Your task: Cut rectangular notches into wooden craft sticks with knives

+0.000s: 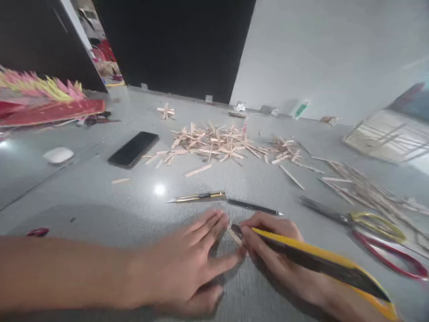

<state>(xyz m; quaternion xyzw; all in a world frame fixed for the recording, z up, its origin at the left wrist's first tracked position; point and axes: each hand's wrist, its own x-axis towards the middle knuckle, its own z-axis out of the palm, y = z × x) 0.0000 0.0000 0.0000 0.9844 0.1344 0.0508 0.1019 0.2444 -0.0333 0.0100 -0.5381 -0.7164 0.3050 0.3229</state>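
My right hand (278, 250) is closed around a yellow and black utility knife (311, 261), its handle running back toward the lower right. The dark blade tip touches or lies just over a small thin wooden stick (235, 237) on the grey surface. My left hand (197, 259) lies palm down with its fingers apart; the fingertips reach the stick's far end and its near end, beside the blade. Part of the stick is hidden by the fingers. Just beyond the hands lie a compass (201, 196) and a black pen (254, 207).
Small wooden pieces (214, 141) are heaped farther back, with longer strips (365, 188) at the right. Scissors (348, 221) with yellow and red handles lie near my right hand. A phone (134, 150) and a white mouse-shaped object (58, 155) rest at the left.
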